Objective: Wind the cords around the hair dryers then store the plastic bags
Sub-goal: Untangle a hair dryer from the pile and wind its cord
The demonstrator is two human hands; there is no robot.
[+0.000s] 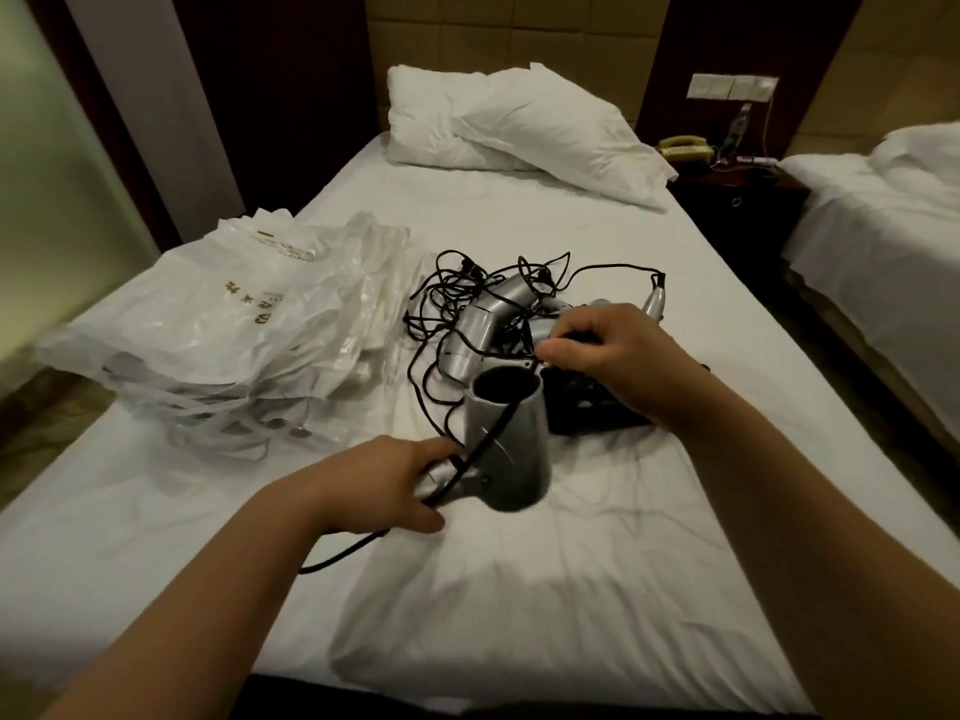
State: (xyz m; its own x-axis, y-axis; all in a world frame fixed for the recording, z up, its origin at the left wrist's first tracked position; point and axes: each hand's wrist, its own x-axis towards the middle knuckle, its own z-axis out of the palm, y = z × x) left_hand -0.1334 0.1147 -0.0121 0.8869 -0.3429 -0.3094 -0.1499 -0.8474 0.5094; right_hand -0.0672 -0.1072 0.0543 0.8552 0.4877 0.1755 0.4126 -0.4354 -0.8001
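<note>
A silver hair dryer (506,439) is held above the bed, its nozzle pointing up and away from me. My left hand (387,483) grips its handle. A black cord (488,439) runs up across the barrel to my right hand (608,350), which pinches it just past the nozzle. The cord's other end trails below my left wrist. Behind lie more silver hair dryers (480,330) in a tangle of black cords (447,288). A pile of translucent plastic bags (234,330) lies on the left of the bed.
The white bed sheet (519,563) spreads out in front of me. Two pillows (514,122) lie at the headboard. A dark object (587,407) sits under my right hand. A nightstand (737,194) with a phone stands right, then a second bed (883,226).
</note>
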